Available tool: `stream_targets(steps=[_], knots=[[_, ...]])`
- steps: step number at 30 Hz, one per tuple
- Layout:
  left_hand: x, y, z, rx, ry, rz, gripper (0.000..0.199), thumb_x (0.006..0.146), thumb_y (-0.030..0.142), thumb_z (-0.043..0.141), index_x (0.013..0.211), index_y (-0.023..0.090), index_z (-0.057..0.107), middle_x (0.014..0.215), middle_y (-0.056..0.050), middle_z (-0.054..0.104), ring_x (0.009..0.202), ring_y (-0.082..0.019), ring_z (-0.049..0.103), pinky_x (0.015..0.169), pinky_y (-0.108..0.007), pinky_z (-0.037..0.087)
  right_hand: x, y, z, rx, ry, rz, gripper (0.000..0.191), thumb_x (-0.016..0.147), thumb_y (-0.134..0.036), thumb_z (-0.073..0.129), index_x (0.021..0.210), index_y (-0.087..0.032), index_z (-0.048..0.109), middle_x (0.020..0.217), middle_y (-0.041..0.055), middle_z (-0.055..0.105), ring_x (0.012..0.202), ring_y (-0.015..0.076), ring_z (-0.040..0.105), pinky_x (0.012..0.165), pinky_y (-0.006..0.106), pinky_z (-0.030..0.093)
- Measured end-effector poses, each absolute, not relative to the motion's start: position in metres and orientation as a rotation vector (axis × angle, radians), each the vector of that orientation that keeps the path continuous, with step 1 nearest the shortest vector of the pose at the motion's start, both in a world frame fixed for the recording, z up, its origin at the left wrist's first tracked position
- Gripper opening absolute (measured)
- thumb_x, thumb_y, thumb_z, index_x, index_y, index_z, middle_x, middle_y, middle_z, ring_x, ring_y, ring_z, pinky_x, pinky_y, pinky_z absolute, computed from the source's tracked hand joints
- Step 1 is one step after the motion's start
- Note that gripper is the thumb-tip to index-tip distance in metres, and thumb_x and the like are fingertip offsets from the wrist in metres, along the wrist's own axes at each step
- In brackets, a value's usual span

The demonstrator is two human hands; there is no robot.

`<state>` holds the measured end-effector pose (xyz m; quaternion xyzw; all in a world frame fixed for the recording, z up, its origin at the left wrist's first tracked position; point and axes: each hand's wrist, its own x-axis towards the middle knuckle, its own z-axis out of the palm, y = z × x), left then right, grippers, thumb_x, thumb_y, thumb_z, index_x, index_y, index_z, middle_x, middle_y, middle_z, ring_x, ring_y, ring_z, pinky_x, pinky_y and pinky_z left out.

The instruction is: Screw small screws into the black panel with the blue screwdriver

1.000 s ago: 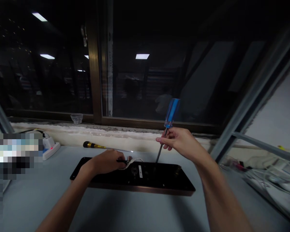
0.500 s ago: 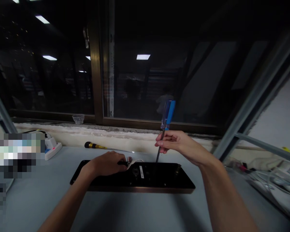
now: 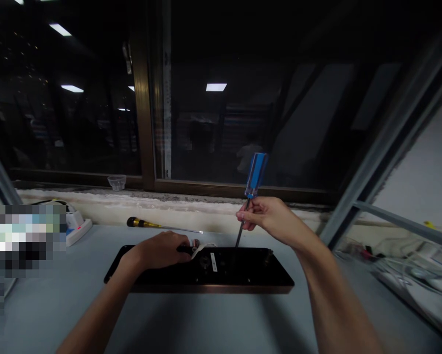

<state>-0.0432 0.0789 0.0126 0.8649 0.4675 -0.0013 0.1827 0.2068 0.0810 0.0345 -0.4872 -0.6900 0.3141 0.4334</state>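
A long black panel with a copper-coloured side lies on the table, a white label and small round fittings on its upper face. Over its left half, my left hand is closed on the panel, thumb and fingers near the far edge. A white cable loops beside those fingertips. My right hand pinches the shaft of a screwdriver with a blue and clear handle. The screwdriver stands nearly upright, handle above my fingers, its lower end at the panel; the tip itself is too dark to make out.
Behind the panel lies a second screwdriver with a yellow and black handle. A clear plastic cup stands on the window sill. At left is a white power strip; at right, tangled cables lie beyond a metal frame.
The screwdriver has turned about its shaft, so its blue handle face now shows more toward me. My left hand stays on the panel. The whole view has shifted slightly.
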Motion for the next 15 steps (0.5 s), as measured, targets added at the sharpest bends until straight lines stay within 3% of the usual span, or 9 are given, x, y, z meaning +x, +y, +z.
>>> stream_targets(steps=[5,9,11,15], knots=[[-0.048,0.077,0.019,2.444,1.29,0.068,0.034,0.082,0.041,0.042,0.102,0.022,0.062,0.102,-0.006,0.066,0.094,-0.023,0.059,0.079,-0.032,0.043,0.209,0.075,0.041,-1.166,-1.704,0.776,0.029,0.062,-0.04,0.072,0.065,-0.014,0.059,0.056,-0.0004,0.059,0.051,0.0126,0.059,0.051,0.026,0.049],[-0.059,0.059,0.042,2.489,1.392,0.367,0.035,0.085,0.042,0.04,0.106,0.024,0.061,0.109,-0.003,0.065,0.1,-0.021,0.058,0.085,-0.03,0.041,0.212,0.065,0.052,-1.138,-1.63,0.693,0.034,0.06,-0.044,0.072,0.067,-0.013,0.061,0.057,0.001,0.061,0.051,0.012,0.058,0.051,0.025,0.048],[-0.073,0.042,0.051,2.486,1.45,0.516,0.031,0.085,0.041,0.04,0.099,0.026,0.063,0.101,0.0,0.068,0.094,-0.019,0.06,0.082,-0.027,0.042,0.213,0.06,0.056,-1.116,-1.588,0.651,0.033,0.061,-0.044,0.072,0.066,-0.013,0.061,0.057,0.0018,0.062,0.051,0.0119,0.058,0.051,0.025,0.048],[-0.118,-0.002,0.033,2.289,1.524,0.652,0.026,0.081,0.041,0.048,0.073,0.025,0.066,0.07,0.004,0.068,0.065,-0.014,0.061,0.061,-0.019,0.045,0.214,0.054,0.059,-1.003,-1.484,0.603,0.027,0.065,-0.038,0.072,0.071,-0.015,0.061,0.059,0.0007,0.064,0.051,0.0109,0.059,0.053,0.024,0.049]])
